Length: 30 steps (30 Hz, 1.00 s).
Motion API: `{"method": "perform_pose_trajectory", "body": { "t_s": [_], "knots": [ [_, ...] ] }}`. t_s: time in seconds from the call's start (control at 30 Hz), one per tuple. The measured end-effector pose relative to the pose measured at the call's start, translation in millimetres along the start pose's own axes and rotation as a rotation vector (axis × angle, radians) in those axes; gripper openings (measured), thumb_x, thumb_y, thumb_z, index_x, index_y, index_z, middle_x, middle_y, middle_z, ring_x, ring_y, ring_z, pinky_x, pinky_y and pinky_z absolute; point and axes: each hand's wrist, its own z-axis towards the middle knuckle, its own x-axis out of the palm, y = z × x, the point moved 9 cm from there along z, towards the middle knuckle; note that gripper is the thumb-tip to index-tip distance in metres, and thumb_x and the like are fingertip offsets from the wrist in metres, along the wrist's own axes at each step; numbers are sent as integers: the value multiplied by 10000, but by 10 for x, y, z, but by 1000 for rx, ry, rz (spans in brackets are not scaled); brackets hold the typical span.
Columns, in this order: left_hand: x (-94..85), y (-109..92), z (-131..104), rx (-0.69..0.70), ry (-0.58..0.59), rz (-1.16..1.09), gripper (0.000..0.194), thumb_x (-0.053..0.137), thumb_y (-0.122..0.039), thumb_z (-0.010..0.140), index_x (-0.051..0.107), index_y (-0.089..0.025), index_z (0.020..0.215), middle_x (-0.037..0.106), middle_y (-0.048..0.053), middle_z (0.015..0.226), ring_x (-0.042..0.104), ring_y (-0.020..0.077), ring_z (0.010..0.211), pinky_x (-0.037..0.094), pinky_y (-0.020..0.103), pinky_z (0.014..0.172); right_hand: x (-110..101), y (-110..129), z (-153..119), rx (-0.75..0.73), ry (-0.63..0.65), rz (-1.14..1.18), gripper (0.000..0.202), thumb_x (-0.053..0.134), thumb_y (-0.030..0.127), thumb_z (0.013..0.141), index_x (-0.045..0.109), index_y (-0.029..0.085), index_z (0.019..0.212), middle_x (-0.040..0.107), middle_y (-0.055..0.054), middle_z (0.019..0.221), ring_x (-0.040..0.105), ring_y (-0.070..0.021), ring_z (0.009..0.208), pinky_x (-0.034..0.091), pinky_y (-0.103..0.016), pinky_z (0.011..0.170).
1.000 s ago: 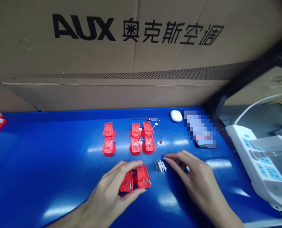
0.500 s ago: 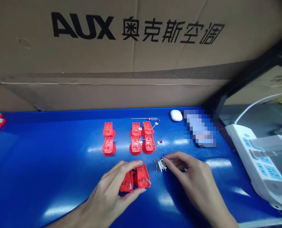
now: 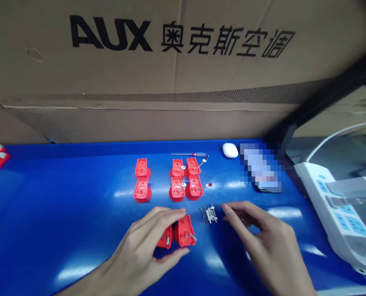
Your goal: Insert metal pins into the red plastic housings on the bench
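Note:
Two red plastic housings stand side by side within my left hand (image 3: 148, 238). Its fingers curve over their far side and its thumb lies along the near side. The right housing (image 3: 185, 232) shows its open top with a small metal pin; the left housing (image 3: 166, 238) is partly covered by my fingers. My right hand (image 3: 259, 234) is closed, thumb and index fingertips together, just right of a small pile of metal pins (image 3: 212, 214), some with white ends. Whatever its fingers hold is hidden.
Several more red housings (image 3: 142, 189) stand in two rows farther back, some with pins sticking out. Behind them lie a screwdriver (image 3: 189, 155), a white rounded case (image 3: 230, 150) and a blurred flat object (image 3: 261, 166). A white power strip (image 3: 333, 205) is at right; cardboard (image 3: 170, 123) walls the back.
My right hand has drawn back to the right, away from the pin pile. My left hand stays around the two housings and now covers more of the left one.

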Motion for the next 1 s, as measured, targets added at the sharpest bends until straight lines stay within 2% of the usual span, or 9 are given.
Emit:
{"method": "perform_pose_trajectory", "body": {
  "t_s": [0.17, 0.3, 0.4, 0.53, 0.73, 0.9, 1.0],
  "knots": [
    [-122, -29, 36, 119, 73, 134, 759, 884, -330, 941, 518, -192, 1591, 753, 139, 1433, 729, 318, 1318, 620, 454, 1139, 65, 541, -231, -318, 42, 133, 160, 692, 335, 1066, 785, 284, 1185, 768, -13, 927, 716, -165, 737, 605, -261, 690],
    [-175, 12, 88, 112, 196, 154, 830, 901, -374, 921, 482, -228, 1623, 726, 141, 1462, 711, 332, 1321, 591, 502, 1155, 247, 796, -322, -464, 93, 205, 224, 723, 243, 1035, 751, 282, 1254, 751, -26, 987, 729, -162, 792, 622, -245, 677],
    [-219, 14, 120, 109, 218, 111, 775, 898, -384, 925, 515, -251, 1586, 735, 122, 1443, 711, 319, 1311, 579, 494, 1166, 372, 819, -335, -490, 130, 194, 188, 700, 239, 1056, 742, 265, 1238, 745, -42, 1029, 750, -178, 885, 640, -263, 755],
    [-224, -4, 118, 117, 204, 54, 664, 889, -400, 943, 579, -252, 1510, 754, 100, 1411, 714, 302, 1317, 578, 470, 1180, 414, 787, -334, -500, 131, 188, 150, 641, 198, 1091, 744, 260, 1181, 733, -45, 1028, 744, -181, 924, 633, -275, 796],
    [-79, 64, 72, 60, 210, -29, 620, 855, -318, 985, 576, -255, 1535, 754, 98, 1393, 728, 281, 1277, 618, 440, 1132, 417, 773, -362, -516, 120, 191, 174, 644, 181, 1091, 738, 279, 1199, 762, -49, 1139, 763, -194, 1060, 641, -299, 932],
    [10, 77, 23, 64, 189, -71, 536, 786, -297, 1042, 573, -243, 1531, 756, 110, 1382, 733, 272, 1245, 638, 426, 1081, 432, 804, -401, -544, 111, 204, 210, 647, 175, 1089, 731, 284, 1247, 793, -35, 1108, 779, -184, 1012, 643, -291, 942],
    [51, 74, -15, 65, 196, -76, 555, 789, -284, 1038, 565, -248, 1546, 746, 103, 1425, 724, 269, 1284, 628, 420, 1120, 439, 821, -415, -554, 93, 206, 222, 636, 160, 1088, 731, 280, 1249, 795, -44, 1105, 777, -192, 1013, 646, -310, 949]
  ]
}}
